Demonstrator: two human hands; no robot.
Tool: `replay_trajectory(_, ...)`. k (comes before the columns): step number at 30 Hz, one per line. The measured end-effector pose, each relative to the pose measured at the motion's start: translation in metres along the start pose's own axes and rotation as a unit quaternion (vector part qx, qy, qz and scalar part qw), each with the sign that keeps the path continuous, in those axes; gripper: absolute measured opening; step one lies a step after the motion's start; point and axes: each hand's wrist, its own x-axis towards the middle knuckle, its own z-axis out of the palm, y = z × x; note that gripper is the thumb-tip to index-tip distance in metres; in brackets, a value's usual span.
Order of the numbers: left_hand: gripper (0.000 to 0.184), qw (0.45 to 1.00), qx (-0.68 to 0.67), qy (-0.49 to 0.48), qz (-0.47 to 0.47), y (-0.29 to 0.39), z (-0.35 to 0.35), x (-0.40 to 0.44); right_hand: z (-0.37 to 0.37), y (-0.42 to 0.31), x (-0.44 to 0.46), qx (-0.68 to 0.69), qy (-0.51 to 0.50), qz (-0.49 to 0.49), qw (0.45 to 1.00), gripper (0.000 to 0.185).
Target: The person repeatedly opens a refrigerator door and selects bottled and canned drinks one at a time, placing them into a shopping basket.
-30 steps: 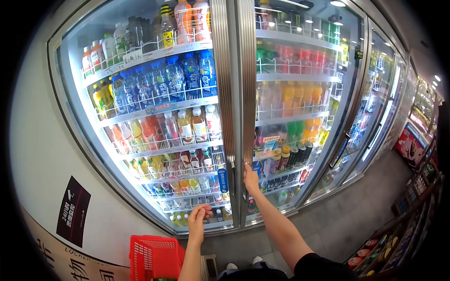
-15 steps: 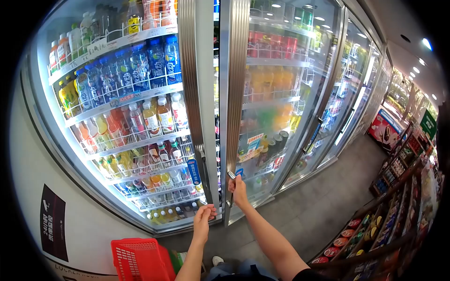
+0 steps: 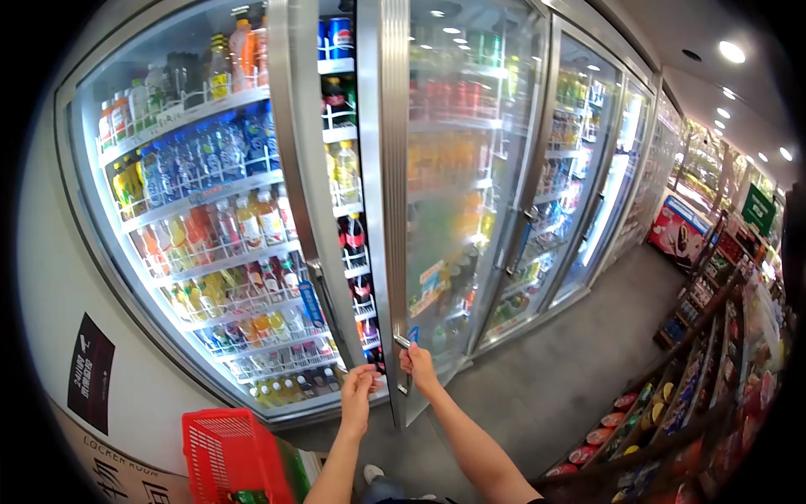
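My right hand is wrapped round the metal handle of a glass fridge door, which stands ajar. Through the gap at the door's left, shelves of bottles and cans show, among them a yellow bottle and a blue can. My left hand is just left of the door edge, near the bottom of the gap, with curled fingers and nothing visible in them. The left fridge door is closed, with rows of drinks behind its glass.
A red basket sits at the lower left, holding something green. More glass fridge doors run back to the right. Shelves of packaged goods line the right side. A red and blue chest stands farther back, beyond the grey floor.
The right-hand door has swung outward from closed, pulled by my right hand, and the gap has widened to show drinks inside. My view has shifted to the right.
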Motion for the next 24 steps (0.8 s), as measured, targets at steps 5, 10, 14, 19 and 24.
replay_trajectory(5,0.025,1.0,0.001,-0.019,-0.011,-0.027,0.037,-0.023,-0.015,-0.051,-0.071,-0.252,0.119,-0.079,0.957,0.049)
replay_trajectory(10,0.034,0.999,0.016,-0.035,-0.005,-0.027,0.099,-0.03,-0.043,-0.09,-0.126,-0.358,0.268,-0.126,0.885,0.042)
replay_trajectory(14,0.032,0.987,-0.007,-0.158,-0.015,-0.024,0.151,-0.04,-0.081,-0.125,-0.175,-0.418,0.346,-0.107,0.833,0.036)
replay_trajectory(19,0.032,0.975,-0.019,-0.221,-0.033,-0.024,0.191,-0.062,-0.126,-0.145,-0.221,-0.34,0.439,-0.203,0.807,0.048)
replay_trajectory(24,0.032,0.973,-0.018,-0.225,-0.041,-0.04,0.191,-0.065,-0.144,-0.155,-0.24,-0.48,0.605,-0.286,0.567,0.061)
